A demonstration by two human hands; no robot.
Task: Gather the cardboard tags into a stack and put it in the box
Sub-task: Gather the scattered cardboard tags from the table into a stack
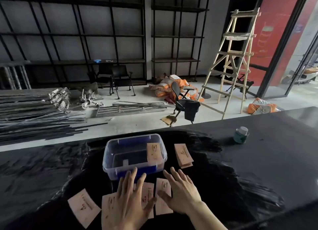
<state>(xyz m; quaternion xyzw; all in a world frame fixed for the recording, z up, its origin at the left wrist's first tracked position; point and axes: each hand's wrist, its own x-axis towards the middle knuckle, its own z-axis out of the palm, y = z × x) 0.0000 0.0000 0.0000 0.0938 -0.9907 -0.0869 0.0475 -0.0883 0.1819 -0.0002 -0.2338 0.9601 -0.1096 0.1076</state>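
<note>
On the dark table (258,160), just short of its far edge, a clear plastic box (110,154) stands at twelve o'clock from the hands, lid off, with one cardboard tag (153,152) leaning upright against its right inner wall. At one o'clock, just beside the box's right wall, a small stack of tags (183,154) lies flat. Near the table's close edge, four more tags lie in a loose row: a far-left tag (83,207) alone at eight o'clock, a second tag (107,210) under the left hand (128,200), a third tag (148,193) between the hands, and a fourth tag (162,192) partly beneath the right hand (182,193). Both hands are spread flat, fingers extended, pressing on the tags and grasping nothing. Bare tabletop stretches at three o'clock out to a small green jar (240,135) at two o'clock, and at nine o'clock too.
</note>
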